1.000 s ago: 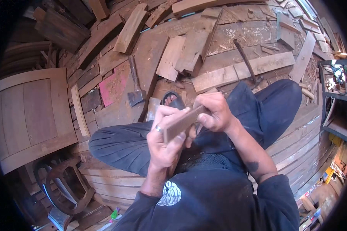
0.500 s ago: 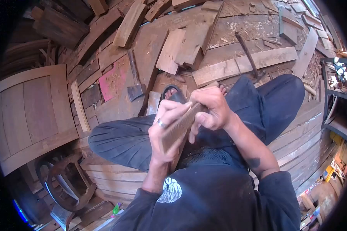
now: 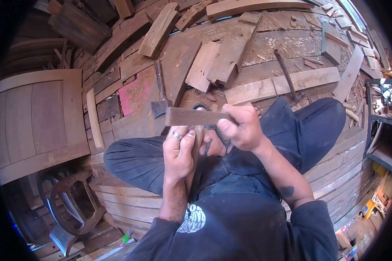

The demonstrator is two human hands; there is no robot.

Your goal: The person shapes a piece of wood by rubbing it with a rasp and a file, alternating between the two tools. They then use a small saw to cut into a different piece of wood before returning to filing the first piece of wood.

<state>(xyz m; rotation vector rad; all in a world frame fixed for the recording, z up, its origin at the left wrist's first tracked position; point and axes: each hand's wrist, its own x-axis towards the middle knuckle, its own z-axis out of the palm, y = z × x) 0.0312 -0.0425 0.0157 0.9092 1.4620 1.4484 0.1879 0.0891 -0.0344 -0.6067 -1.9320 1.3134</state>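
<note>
My right hand is closed around the near end of a flat, brownish wood rasp with a textured face. The rasp lies crosswise in front of me, its free end pointing left, and it overlaps the top of a narrow wooden piece. Fingers of my left hand, one wearing a ring, are wrapped round that piece, which stands lengthwise toward my lap. Its upper end is hidden behind the rasp. Beyond my left hand, an axe lies on the floor.
A hammer-like tool rests across a long plank ahead of my right knee. Thick wood blocks lie in front. At left is a wooden panel; at right, a dark shelf. Shavings litter the plank floor.
The rasp has swung from a slant between both hands to a crosswise position farther forward. My left hand's fingers have come away from the rasp's side. The view has shifted slightly.
</note>
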